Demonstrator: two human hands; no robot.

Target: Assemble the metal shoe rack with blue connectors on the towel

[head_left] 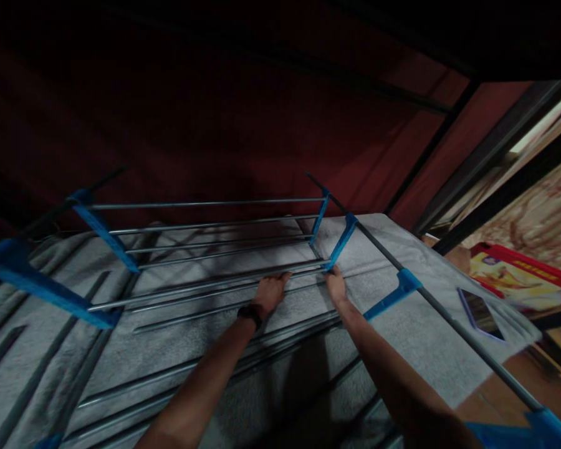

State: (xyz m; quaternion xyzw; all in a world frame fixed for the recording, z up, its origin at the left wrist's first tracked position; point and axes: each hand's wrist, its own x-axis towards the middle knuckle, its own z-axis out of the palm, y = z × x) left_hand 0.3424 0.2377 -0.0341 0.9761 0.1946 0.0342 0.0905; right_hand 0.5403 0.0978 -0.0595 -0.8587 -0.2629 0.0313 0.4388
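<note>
A partly assembled rack of thin metal tubes and blue plastic brackets lies on a pale grey cloth. My left hand [270, 292], with a dark band at the wrist, is closed around a metal tube [224, 289] along the front of the rack. The tube's right end meets a blue bracket [343, 243]. At the lower end of that bracket, my right hand [336, 285] is closed on it; its fingertips are partly hidden. Farther left, another blue bracket [51, 296] stands at the tubes' other end. A third blue bracket [393, 294] sits on the right-hand pole, beside my right forearm.
Several loose metal tubes [135, 381] lie on the cloth [430, 355] near my forearms. A long pole [467, 340] runs along the right side. Beyond it are a phone [481, 315] and a red and yellow box [518, 271]. A dark red curtain [215, 137] hangs behind.
</note>
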